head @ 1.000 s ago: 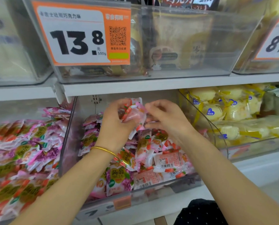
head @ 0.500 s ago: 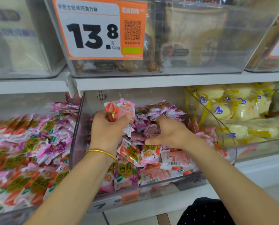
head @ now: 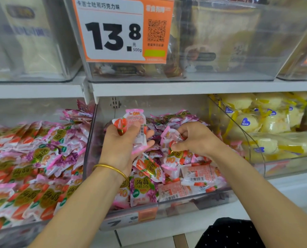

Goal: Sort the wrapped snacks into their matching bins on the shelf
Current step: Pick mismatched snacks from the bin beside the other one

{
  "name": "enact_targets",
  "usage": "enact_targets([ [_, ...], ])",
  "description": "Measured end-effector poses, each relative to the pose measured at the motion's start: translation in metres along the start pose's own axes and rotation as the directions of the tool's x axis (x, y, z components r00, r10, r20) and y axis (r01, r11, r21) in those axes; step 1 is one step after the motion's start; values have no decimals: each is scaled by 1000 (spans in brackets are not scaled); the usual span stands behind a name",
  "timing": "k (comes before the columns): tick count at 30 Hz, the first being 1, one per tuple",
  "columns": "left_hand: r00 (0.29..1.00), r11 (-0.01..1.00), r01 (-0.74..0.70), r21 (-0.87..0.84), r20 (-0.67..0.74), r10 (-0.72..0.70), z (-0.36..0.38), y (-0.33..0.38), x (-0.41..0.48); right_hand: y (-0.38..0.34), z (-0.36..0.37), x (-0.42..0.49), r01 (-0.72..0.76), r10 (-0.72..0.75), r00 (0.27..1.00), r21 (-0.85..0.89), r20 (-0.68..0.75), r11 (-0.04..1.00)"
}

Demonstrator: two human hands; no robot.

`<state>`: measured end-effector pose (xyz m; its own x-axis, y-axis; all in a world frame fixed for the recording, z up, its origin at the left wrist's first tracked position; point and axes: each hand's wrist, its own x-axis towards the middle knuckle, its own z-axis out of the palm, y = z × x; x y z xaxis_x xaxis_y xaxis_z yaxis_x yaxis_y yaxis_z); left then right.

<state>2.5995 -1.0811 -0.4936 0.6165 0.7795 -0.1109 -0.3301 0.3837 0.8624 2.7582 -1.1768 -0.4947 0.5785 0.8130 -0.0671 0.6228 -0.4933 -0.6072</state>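
A small bunch of wrapped snacks (head: 134,122), pink-edged white packets printed with red strawberries and a barcode, stands up out of the left hand (head: 122,145). Its grip is curled round them over the back left part of the middle bin (head: 89,144); how many it holds I cannot tell. The right hand (head: 198,138), just beside it, pinches one more strawberry packet (head: 169,138) between thumb and fingers above the heap. That clear bin holds a mix of strawberry and purple grape packets. One gold bangle (head: 111,168) rings the left wrist. Three clear bins show on the lower shelf (head: 283,187): the left bin (head: 15,233) heaped with similar pink packets, the middle one, and the right bin (head: 292,165) of yellow-wrapped pieces. The white upper shelf (head: 167,87) carries more clear bins and one orange price tag (head: 120,33) reading 13.8.
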Motion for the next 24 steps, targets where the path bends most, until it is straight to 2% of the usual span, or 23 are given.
enact_targets([
  [6, 995, 990, 96, -101, -8, -97, -1, -2, -2, 0, -9, -4, 102, -16, 959, 294, -282, 950],
  [8, 991, 982, 132, -135, -2, -134, 0, -2, -2, -3, -10, -6, 135, -6, 944, 368, -330, 920],
  [12, 986, 968, 163, -191, 3, -165, 1, -2, -1, -8, -12, -12, 143, 47, 951, 569, -306, 810],
  [15, 993, 982, 107, -155, -32, -113, 1, -6, 0, -9, -13, -16, 111, 92, 966, 711, -241, 694],
  [18, 996, 989, 65, -132, -49, -72, 5, -11, -3, -13, -12, -19, 104, 76, 979, 787, -189, 608],
  [20, 998, 990, 49, -129, -22, -52, 11, -13, -6, -17, -8, -22, 117, 71, 977, 781, -202, 613],
  [24, 999, 987, 28, -160, 39, -22, 20, -16, -12, -24, 0, -27, 178, 42, 942, 602, -333, 779],
])
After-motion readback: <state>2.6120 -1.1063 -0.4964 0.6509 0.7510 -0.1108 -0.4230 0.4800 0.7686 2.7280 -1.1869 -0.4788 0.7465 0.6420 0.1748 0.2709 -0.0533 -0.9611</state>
